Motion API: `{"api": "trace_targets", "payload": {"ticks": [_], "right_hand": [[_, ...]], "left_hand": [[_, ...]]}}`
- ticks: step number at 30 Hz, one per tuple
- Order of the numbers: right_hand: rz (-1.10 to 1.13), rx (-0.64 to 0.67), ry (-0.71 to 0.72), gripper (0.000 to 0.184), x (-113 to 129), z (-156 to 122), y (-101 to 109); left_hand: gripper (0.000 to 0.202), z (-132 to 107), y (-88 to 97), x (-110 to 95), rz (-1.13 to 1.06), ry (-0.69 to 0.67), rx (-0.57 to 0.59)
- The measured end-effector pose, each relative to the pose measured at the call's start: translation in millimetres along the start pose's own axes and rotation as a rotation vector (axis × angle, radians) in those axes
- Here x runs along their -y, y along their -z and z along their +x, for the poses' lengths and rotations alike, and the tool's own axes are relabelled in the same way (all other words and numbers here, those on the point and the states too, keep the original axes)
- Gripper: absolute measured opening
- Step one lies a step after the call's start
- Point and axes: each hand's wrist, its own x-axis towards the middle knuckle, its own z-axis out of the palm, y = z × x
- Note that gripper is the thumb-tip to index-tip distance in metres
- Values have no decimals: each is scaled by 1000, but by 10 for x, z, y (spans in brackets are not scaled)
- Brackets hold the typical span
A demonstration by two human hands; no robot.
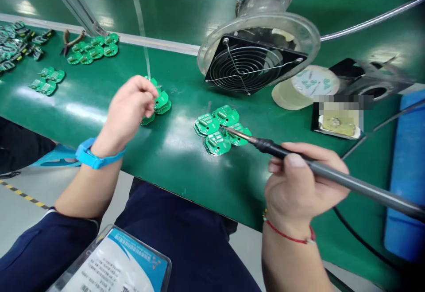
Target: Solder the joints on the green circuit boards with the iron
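"Where's the soldering iron point(332, 175)?"
"I see it gripped in the right hand point(300, 190), nearer the four boards point(211, 126), its long axis slanting left to their glossy, rounded green shapes, midway between front and back edges of the table point(186, 172)."
"Left hand point(129, 108)?"
"Bunched at another board stack point(162, 101); I can't tell whether its fingertips pinch anything."

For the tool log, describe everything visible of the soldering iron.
The soldering iron has a long, smooth grey handle, a black front section that looks like plastic or rubber, and a slim brownish metal shaft. The right hand holds it at a slant, tip end among the green circuit boards; whether it touches one is unclear. Its rear runs out of the picture at right.
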Motion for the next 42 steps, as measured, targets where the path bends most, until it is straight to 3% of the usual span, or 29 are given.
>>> {"api": "trace_targets", "payload": {"ticks": [2,4,6,8,13,22,35,42], "right_hand": [[-71,81,-20,12,26,-52,-28],[-130,135,-41,14,19,-92,-52],[-163,176,-62,16,-11,-122,-68],[-168,207,-75,16,-46,-142,-75],[-158,209,-69,16,-84,-156,-61],[-161,223,-54,16,-65,-144,-73],[-180,243,-75,15,-53,-155,-67],[-179,235,-53,18,-56,-153,-76]], "left_hand": [[16,-102,-202,14,86,-120,169],[14,-171,-351,49,319,-351,291],[17,-203,-441,94,585,-550,367],[20,-211,-483,142,790,-627,418],[20,-235,-493,248,957,-622,449],[17,-270,-540,314,911,-617,296],[23,-294,-637,334,1041,-688,330],[23,-295,-618,330,1003,-715,367]]}}
